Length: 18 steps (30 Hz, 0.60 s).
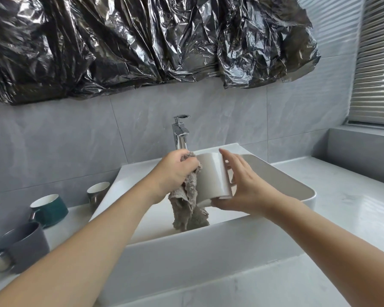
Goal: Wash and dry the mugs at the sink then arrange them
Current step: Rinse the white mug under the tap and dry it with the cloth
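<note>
- Because the sink (306,191) is hard and deep, a drop is the main risk: the white mug (213,176) lies on its side above the basin, and wet glaze could slip.
- At the far rim the faucet (181,134) stands just behind the mug; a careless turn could knock against it.
- Left on the counter wait a grey mug (22,247), a green mug (50,209) and a brown mug (97,192), near enough for an elbow to sweep.
- Hanging into the basin, the cloth (189,207) could snag.
- Left hand (175,171) grips the cloth at the mug's mouth; right hand (246,189) holds the mug, fingers spread round it.
</note>
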Each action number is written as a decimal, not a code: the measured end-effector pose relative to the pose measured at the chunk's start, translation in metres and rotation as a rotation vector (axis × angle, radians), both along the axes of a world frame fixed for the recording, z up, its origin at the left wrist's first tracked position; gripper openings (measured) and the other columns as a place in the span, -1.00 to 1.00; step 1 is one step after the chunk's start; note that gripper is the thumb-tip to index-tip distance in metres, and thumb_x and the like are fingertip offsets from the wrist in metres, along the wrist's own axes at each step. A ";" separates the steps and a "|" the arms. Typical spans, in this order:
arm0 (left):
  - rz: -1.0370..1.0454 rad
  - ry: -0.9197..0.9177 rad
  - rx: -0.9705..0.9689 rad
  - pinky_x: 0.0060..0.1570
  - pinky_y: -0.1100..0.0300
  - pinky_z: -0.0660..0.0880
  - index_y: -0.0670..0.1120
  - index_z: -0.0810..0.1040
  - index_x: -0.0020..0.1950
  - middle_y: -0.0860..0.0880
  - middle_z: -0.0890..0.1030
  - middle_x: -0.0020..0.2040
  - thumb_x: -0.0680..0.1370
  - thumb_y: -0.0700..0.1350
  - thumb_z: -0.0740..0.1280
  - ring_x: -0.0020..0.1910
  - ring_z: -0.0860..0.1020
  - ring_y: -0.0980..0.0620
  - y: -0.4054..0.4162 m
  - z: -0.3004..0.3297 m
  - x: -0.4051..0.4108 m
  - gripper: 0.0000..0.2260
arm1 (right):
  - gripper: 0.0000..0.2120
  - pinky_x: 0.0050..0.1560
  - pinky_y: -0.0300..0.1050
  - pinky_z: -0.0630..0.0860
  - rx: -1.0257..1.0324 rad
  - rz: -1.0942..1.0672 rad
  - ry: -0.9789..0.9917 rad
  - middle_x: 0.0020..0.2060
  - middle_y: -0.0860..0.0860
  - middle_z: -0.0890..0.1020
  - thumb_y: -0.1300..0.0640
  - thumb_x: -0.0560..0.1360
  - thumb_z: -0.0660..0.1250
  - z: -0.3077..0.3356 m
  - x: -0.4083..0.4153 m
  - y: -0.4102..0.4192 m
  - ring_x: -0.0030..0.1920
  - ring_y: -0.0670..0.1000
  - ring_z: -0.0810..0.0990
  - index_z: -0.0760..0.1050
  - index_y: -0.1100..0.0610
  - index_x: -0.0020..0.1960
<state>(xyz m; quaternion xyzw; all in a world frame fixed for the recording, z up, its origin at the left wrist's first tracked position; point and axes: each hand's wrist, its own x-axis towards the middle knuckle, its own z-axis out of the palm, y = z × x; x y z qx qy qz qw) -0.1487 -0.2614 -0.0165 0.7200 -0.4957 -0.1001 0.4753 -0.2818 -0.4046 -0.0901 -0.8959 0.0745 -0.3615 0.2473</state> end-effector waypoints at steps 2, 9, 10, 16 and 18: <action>-0.048 0.098 -0.013 -0.22 0.12 0.30 -0.12 0.46 -0.16 -0.07 0.40 -0.26 0.39 -0.06 0.25 -0.27 0.38 0.04 0.006 -0.002 0.008 -0.86 | 0.10 0.05 -0.49 0.39 -0.006 0.045 0.017 0.30 -0.14 0.30 0.04 0.26 0.64 -0.002 0.000 -0.001 0.30 -0.14 0.34 0.03 0.05 0.58; -0.165 0.474 -0.095 -0.29 0.15 0.37 -0.04 0.52 -0.29 -0.09 0.46 -0.31 0.37 -0.19 0.22 -0.33 0.42 -0.05 0.011 -0.014 0.023 -0.89 | -0.13 0.17 -0.33 0.47 0.087 0.109 -0.094 0.21 -0.13 0.49 0.14 0.21 0.67 0.006 -0.002 0.005 0.24 -0.18 0.47 0.27 -0.03 0.38; -0.156 0.481 -0.108 -0.27 0.15 0.39 -0.03 0.56 -0.26 -0.08 0.49 -0.30 0.37 -0.19 0.23 -0.32 0.44 -0.04 0.010 -0.015 0.022 -0.87 | -0.15 0.20 -0.29 0.48 0.091 0.104 -0.100 0.20 -0.10 0.50 0.13 0.20 0.68 0.005 -0.002 0.004 0.25 -0.14 0.48 0.30 0.02 0.37; 0.087 0.226 -0.340 -0.13 0.25 0.42 -0.03 0.43 0.01 0.01 0.50 -0.05 0.32 -0.15 0.39 -0.14 0.49 0.09 0.002 -0.019 0.016 -0.70 | -0.12 0.17 -0.20 0.55 -0.050 0.039 -0.087 0.17 -0.11 0.43 -0.03 0.17 0.63 0.000 -0.003 0.006 0.19 -0.11 0.47 0.29 0.08 0.37; 0.209 0.010 -0.390 -0.15 0.26 0.44 0.00 0.48 -0.08 0.01 0.57 -0.10 0.39 -0.19 0.44 -0.19 0.51 0.08 0.001 -0.025 0.007 -0.80 | -0.15 0.09 -0.11 0.59 -0.090 0.012 -0.056 0.15 -0.12 0.42 -0.10 0.17 0.60 0.001 -0.003 0.008 0.10 -0.03 0.51 0.30 0.04 0.35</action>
